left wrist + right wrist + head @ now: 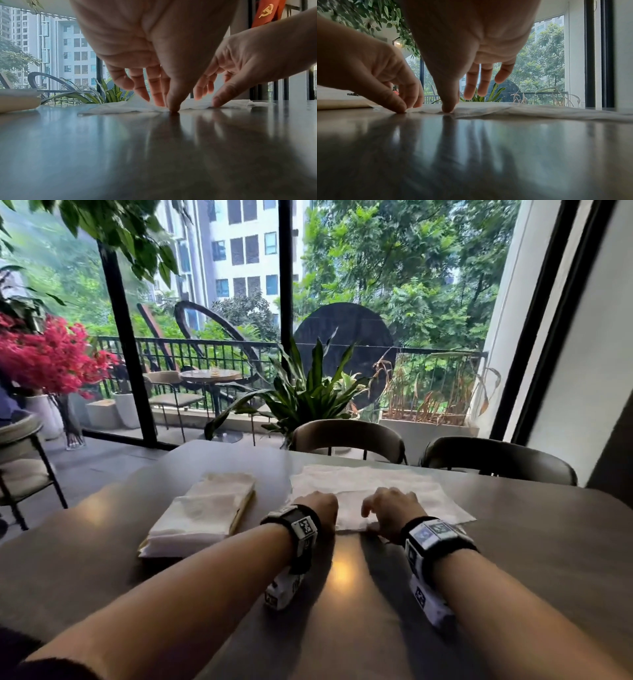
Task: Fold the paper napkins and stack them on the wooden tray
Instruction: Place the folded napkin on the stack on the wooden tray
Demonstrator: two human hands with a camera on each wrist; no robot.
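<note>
1. Two hands work the near edge of one napkin (370,491) spread flat on the table (513,559). Left hand (320,506) sits at the edge's left part, right hand (390,510) just beside it toward 3 o'clock.
2. Grip state: left thumb tip is down at the edge with fingers curled onto the paper, so it looks to be pinching the edge. Right thumb (448,106) presses the edge; the index seems to be down behind it, but whether they pinch I cannot tell. The other right fingers hang free above the sheet.
3. Step in hand, as I judge it: take up the near edge and carry it toward 12 o'clock for the first fold.
4. To do it well: get a thumb under the edge at both points before lifting; thin paper tears if dragged. The hands are close together, so the corner at 3 o'clock may lag; spreading the grip wider would help. Match corners, then crease outward from the middle.
5. Napkin appearance: white, thin, softly wrinkled, roughly rectangular; the near edge ripples up slightly off the table in the wrist views.
6. Tray (245,505): at 9 o'clock from the napkin, near but apart. Pale wood rim shows under a stack (202,508) of white folded napkins that covers most of it.
</note>
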